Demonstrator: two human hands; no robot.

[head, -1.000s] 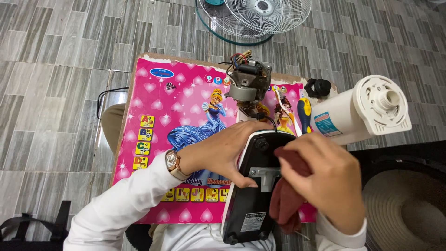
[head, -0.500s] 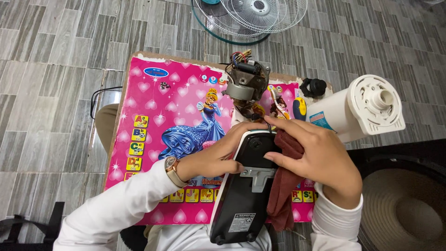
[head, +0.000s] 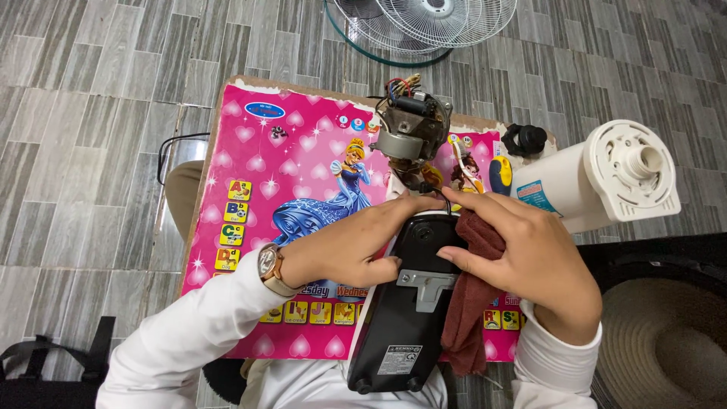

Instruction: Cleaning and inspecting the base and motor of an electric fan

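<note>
Hands meet on a black fan housing (head: 401,318) that lies on a pink picture board (head: 295,189), its long axis running from the board's near edge, by the person's lap, away toward the far edge, where the bare motor (head: 413,132) with its exposed wires stands up. The left hand (head: 356,246) grips the housing's left side near its upper end, fingers curled around the edge, a watch on that wrist. The right hand (head: 530,261) lies flat over the housing's upper right, fingers spread narrow and pressing a dark red cloth (head: 469,299) against the shell; the cloth hangs down along the right flank toward the near edge. Both hands sit at the far end of the housing, so the lower half, with its grey clip and label, lies bare between the forearms. A white fan pedestal (head: 598,178) lies tilted off the board's right edge, and a wire fan guard (head: 432,19) rests on the floor beyond the far edge
</note>
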